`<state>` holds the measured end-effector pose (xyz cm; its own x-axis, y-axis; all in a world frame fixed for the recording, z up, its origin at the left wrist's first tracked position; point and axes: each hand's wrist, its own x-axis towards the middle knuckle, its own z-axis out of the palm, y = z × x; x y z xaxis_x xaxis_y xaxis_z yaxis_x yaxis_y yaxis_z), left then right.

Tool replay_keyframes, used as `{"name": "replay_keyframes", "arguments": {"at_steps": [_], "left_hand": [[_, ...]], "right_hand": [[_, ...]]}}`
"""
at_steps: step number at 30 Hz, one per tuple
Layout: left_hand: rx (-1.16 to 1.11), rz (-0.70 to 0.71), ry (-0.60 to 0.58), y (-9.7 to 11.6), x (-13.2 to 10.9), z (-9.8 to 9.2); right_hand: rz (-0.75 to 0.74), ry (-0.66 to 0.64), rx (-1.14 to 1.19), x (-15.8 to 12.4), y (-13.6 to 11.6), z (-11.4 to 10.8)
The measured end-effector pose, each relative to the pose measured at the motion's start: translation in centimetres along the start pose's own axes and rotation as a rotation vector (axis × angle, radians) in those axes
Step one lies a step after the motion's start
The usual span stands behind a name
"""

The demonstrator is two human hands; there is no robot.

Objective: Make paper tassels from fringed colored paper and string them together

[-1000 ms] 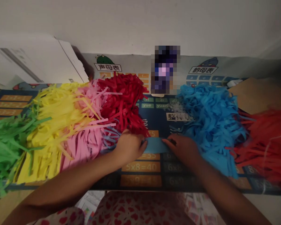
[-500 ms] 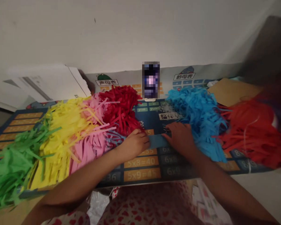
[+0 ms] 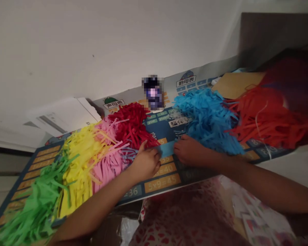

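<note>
A short, flat blue strip of paper point(image 3: 167, 149) lies stretched between my two hands, just over the printed desk mat. My left hand point(image 3: 146, 161) has its fingers curled at the strip's left end, the thumb lifted away from them. At the right end my right hand point(image 3: 188, 150) is closed, its bent fingers gripping the strip; the exact pinch is hidden. Dark red tissue fringe point(image 3: 132, 124) lies just beyond my left hand. Close to my right hand is a heap of bright blue tissue fringe point(image 3: 210, 119).
Pink point(image 3: 107, 167), yellow point(image 3: 79, 157) and green fringe point(image 3: 38, 201) spread leftward over the mat point(image 3: 163, 179). Orange-red fringe point(image 3: 269, 119) lies at the right before a brown envelope point(image 3: 237, 85). A blurred phone point(image 3: 153, 94) stands at the back near a white box point(image 3: 59, 118).
The view has tilted and shifted. My right hand has gone from spread fingers to a closed grip on the strip. My left thumb now stands up.
</note>
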<state>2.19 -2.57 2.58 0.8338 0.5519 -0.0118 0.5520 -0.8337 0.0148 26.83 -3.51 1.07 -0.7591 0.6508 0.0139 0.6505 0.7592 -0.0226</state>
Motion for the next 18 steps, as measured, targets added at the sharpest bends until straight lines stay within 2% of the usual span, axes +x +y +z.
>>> {"name": "replay_keyframes", "arguments": {"at_steps": [3, 7, 10, 14, 16, 18], "left_hand": [[0.053, -0.019, 0.043, 0.0, 0.7, 0.2], [0.05, -0.06, 0.097, -0.4, 0.9, 0.8], [0.037, -0.071, 0.139, -0.8, 0.8, 1.2], [0.028, -0.066, 0.182, -1.2, 0.5, 1.6], [0.007, -0.057, 0.215, -1.3, 0.2, 1.7], [-0.033, -0.059, 0.237, -1.5, 0.0, 1.9]], "right_hand": [[0.029, 0.021, 0.056, 0.9, 0.8, 0.5], [0.15, 0.04, 0.254, 1.2, 2.5, 0.5], [0.213, 0.039, 0.293, 1.3, 2.2, -0.2], [0.126, 0.139, 0.206, 1.9, 0.2, -0.2], [0.086, 0.101, 0.162, 2.2, -0.1, 0.4], [0.105, 0.061, 0.188, 2.2, 0.8, 1.2]]}}
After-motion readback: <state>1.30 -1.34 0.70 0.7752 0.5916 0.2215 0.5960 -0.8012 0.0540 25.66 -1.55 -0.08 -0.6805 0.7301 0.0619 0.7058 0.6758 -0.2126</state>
